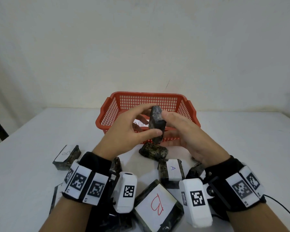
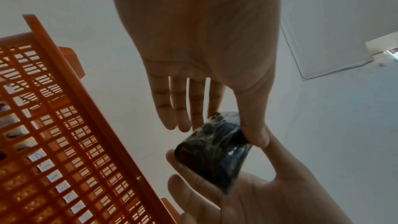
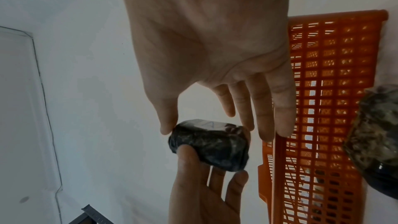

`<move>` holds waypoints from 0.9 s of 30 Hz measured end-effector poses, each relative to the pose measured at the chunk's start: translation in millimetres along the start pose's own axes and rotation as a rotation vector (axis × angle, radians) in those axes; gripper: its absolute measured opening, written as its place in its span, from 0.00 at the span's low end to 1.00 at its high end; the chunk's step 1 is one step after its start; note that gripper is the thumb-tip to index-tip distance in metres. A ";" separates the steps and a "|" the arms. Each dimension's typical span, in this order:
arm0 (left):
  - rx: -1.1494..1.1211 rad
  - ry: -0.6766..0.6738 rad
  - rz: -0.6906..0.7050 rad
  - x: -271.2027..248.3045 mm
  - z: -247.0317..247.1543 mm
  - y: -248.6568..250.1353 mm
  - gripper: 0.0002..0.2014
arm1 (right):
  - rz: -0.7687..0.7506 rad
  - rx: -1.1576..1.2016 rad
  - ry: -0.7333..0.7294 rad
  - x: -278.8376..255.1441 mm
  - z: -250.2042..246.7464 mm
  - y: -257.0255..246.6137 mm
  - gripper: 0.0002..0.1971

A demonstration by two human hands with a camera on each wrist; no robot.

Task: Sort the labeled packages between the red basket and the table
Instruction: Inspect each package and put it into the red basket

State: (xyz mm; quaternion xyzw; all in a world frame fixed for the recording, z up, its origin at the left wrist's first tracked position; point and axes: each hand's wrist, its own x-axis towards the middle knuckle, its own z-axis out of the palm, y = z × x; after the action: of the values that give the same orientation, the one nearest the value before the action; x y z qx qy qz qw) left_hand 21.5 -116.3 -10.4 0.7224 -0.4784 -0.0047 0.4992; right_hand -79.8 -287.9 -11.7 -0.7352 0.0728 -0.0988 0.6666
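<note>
Both hands hold one small dark wrapped package [image 1: 156,126] upright in the air, just in front of the red basket [image 1: 147,94]. My left hand [image 1: 150,120] pinches it between thumb and fingers from the left. My right hand [image 1: 168,129] grips its right side, thumb on top. In the left wrist view the package [image 2: 213,149] sits between my thumb and index finger. In the right wrist view the package [image 3: 210,144] shows a pale label with a faint letter on its far face. Other packages lie on the white table [image 1: 32,131].
A white paper with writing [image 1: 141,123] lies inside the basket. On the table near me lie an unlabeled dark package [image 1: 153,151], one marked A [image 1: 172,169], one marked B [image 1: 66,156] and a large one with a red B [image 1: 157,205]. More lie under my wrists.
</note>
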 end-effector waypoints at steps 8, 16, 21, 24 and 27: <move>0.006 0.042 -0.081 0.8 -1.8 -3.6 0.27 | -0.068 -0.072 -0.024 -2.4 -1.5 -2.7 0.25; 0.033 -0.144 -0.068 -1.9 -5.6 -0.1 0.36 | -0.138 -0.090 0.034 -0.3 -2.8 -1.3 0.27; 0.088 -0.167 -0.061 -1.9 -6.9 -1.8 0.35 | -0.140 -0.086 0.052 1.8 -3.6 1.2 0.29; 0.068 -0.135 -0.082 -2.0 -6.1 -4.2 0.30 | -0.114 -0.092 0.056 2.4 -0.5 2.3 0.30; 0.060 -0.099 -0.104 -1.5 -5.9 -5.1 0.24 | -0.140 -0.128 0.071 0.9 1.1 -0.7 0.29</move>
State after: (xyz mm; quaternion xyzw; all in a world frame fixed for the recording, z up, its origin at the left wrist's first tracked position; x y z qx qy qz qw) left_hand 27.1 -110.7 -11.9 0.7598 -0.4645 -0.0519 0.4519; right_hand -78.6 -287.0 -11.0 -0.7757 0.0511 -0.1664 0.6066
